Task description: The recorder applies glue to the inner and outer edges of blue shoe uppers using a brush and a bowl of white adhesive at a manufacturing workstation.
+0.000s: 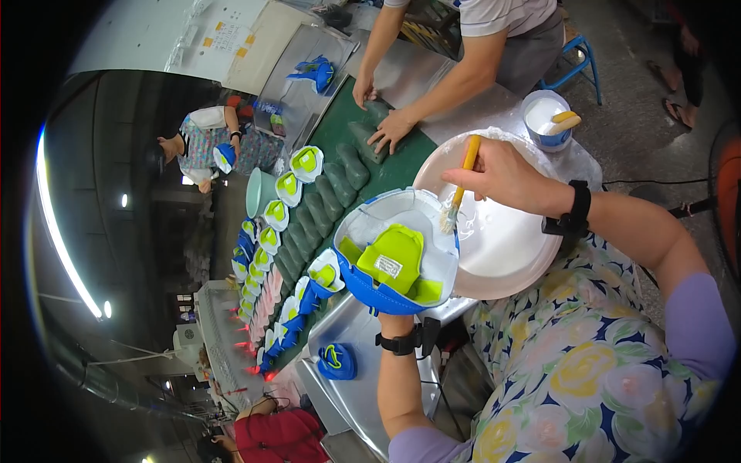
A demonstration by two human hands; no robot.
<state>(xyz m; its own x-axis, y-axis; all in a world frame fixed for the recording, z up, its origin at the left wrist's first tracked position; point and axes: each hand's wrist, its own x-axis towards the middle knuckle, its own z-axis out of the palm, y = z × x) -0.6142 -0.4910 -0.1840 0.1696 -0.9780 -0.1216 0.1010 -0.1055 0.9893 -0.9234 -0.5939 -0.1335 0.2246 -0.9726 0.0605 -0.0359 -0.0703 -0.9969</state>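
Observation:
My left hand (395,322), mostly hidden underneath, holds up a blue shoe upper (370,289) with a lime-green lining and a pale inner edge turned upward. In my right hand (500,176) is a brush (468,163) with a yellow handle. White-coated bristles touch or nearly touch the right edge of the upper; the exact contact is hard to make out. Just below my right hand stands a wide pinkish basin (525,287) containing white liquid, probably glue.
A green conveyor belt (411,158) carries dark green shoe lasts (326,199) and rows of blue-and-lime uppers (289,188). Across it, a co-worker's hands (394,130) touch lasts. A white-filled tub (546,116) holds another brush. A blue upper (336,361) lies on a metal tray (370,393).

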